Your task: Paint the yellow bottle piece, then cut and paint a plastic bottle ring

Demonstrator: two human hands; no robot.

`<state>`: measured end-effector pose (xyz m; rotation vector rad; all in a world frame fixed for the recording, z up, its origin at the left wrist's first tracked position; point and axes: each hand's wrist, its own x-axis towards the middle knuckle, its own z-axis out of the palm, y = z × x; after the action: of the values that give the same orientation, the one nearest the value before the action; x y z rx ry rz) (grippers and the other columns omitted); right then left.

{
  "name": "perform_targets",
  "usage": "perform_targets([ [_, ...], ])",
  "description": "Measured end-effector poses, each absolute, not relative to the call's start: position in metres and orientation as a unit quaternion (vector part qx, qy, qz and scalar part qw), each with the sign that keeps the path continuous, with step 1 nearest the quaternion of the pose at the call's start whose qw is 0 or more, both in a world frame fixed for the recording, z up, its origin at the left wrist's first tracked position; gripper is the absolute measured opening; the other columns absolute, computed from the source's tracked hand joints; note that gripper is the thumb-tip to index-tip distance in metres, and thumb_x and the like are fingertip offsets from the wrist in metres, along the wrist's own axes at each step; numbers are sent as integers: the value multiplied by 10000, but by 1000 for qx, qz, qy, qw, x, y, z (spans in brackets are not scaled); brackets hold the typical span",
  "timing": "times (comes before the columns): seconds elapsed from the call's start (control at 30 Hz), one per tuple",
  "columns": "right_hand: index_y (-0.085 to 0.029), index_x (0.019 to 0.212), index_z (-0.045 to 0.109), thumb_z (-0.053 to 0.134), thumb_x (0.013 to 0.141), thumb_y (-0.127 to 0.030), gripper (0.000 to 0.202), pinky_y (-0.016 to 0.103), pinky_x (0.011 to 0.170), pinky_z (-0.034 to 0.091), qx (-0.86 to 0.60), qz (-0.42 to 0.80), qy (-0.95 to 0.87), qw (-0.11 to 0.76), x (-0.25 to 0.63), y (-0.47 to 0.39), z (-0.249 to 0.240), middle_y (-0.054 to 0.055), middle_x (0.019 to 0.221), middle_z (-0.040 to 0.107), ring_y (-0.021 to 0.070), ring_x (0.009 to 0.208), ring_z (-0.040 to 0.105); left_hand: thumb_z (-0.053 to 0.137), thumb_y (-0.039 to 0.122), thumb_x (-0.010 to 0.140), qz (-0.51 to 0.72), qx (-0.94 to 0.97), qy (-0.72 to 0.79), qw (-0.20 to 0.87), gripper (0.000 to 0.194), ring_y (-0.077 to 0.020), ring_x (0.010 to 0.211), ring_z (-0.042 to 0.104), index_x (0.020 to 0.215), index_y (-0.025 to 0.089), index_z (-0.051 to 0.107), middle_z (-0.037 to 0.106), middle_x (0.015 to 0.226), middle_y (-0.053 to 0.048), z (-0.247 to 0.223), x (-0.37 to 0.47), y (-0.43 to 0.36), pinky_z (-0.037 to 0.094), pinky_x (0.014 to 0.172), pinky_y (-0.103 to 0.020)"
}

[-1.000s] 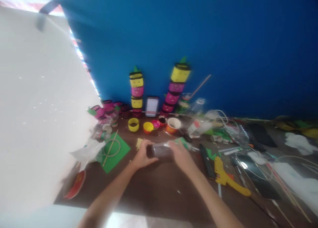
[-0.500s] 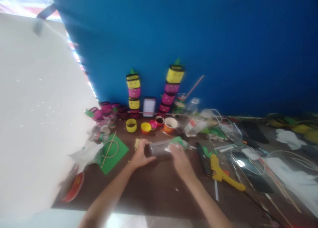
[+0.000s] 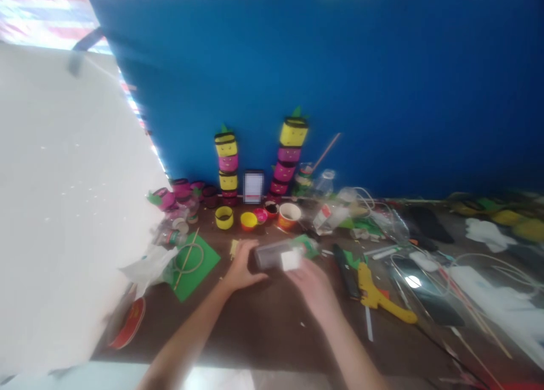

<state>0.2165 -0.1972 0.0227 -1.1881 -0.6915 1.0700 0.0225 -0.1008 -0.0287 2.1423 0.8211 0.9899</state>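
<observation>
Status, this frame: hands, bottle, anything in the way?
Left hand open beside bottle, contact unclear. Right hand at white piece in front of bottle. Bottle sideways. Glue gun off right, clear of hands.

Crowded brown counter (image 3: 263,327) here! Green sheet (image 3: 207,263) out left, yellow glue gun (image 3: 378,297) over right, black smartphone (image 3: 442,309) just past it, paper cup (image 3: 289,219) standing toward the back.

Mid-table (image 3: 259,336), a plastic bottle (image 3: 268,256) lies between the left hand (image 3: 242,270) and the right hand (image 3: 309,283). To the left, a stick (image 3: 186,261) and a hoop (image 3: 203,258) lie on a sheet (image 3: 208,259). To the right sits a glue gun (image 3: 376,299); beyond it, a phone or tablet (image 3: 442,308). Behind the bottle are small cups (image 3: 289,224); behind those, two towers (image 3: 228,164) before an upright panel (image 3: 382,84).
</observation>
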Motion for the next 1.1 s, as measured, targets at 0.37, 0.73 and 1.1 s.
perform_targets([
  [0.37, -166, 831, 721, 747, 669, -354, 249, 373, 691, 549, -463, 581, -211, 635, 189, -213, 36, 82, 835, 710, 215, 762, 654, 514, 362, 850, 386, 674, 337, 532, 290, -243, 1026, 596, 1013, 181, 671, 679, 1063, -92, 37, 31, -136, 428, 945, -396],
  [0.73, -184, 1052, 687, 489, 870, -215, 270, 308, 752, 518, -599, 42, -638, 482, 190, -225, 33, 110, 929, 645, 189, 859, 625, 695, 320, 666, 251, 358, 317, 842, 272, -213, 709, 672, 781, 74, 694, 698, 720, -106, 43, 31, -154, 519, 800, -424],
  [1.1, -339, 1320, 482, 429, 886, -328, 438, 543, 1039, 304, -525, 103, -751, 388, 184, -244, 26, 56, 1408, 435, 297, 1238, 441, 747, 205, 588, 258, 365, 348, 824, 237, -197, 709, 679, 784, 78, 707, 708, 740, -97, 51, 11, -161, 534, 779, -382],
])
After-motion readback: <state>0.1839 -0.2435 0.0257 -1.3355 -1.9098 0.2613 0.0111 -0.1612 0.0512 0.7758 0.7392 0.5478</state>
